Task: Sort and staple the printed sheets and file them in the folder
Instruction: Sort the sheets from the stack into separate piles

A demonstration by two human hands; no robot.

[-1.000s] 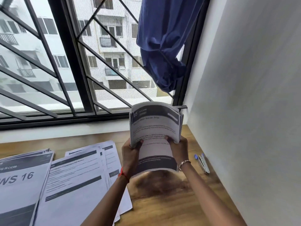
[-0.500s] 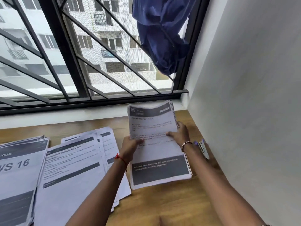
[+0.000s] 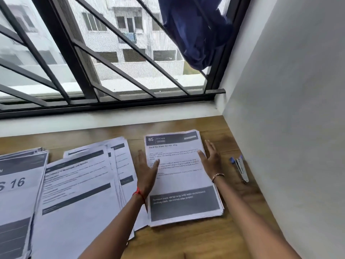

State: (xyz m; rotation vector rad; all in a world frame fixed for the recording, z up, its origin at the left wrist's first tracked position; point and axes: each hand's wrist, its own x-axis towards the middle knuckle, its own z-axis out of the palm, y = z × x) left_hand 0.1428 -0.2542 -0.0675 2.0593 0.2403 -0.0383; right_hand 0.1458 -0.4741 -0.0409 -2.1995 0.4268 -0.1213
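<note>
A: Entry, desk under the window. Where is the stack of sheets?

B: Stack of sheets [image 3: 183,176] lies flat on the wooden desk [image 3: 186,240], right of centre. Top page is headed "85", with a dark band across its foot. A few lower sheets show along the right side.

A: Left hand?

B: Left hand [image 3: 147,171] is set against the stack's left side, fingers straight and pressed together, thumb resting on the top page. Red thread [image 3: 139,193] at the wrist.

A: Right hand?

B: Right hand [image 3: 210,161] is at the stack's right side, fingers straight and slightly spread, thumb on the top page. Bracelet [image 3: 218,175] at the wrist.

A: Stapler?

B: Stapler [image 3: 241,170] lies on the desk right of the stack, near the grey wall [image 3: 289,90], apart from the right hand.

A: Other paper?

B: A fanned pile [image 3: 80,193] lies just left of the stack; whether it runs under it, I cannot tell. Another pile [image 3: 16,193], marked "16", is at the far left. A blue cloth [image 3: 194,32] hangs at the barred window's upper right
</note>
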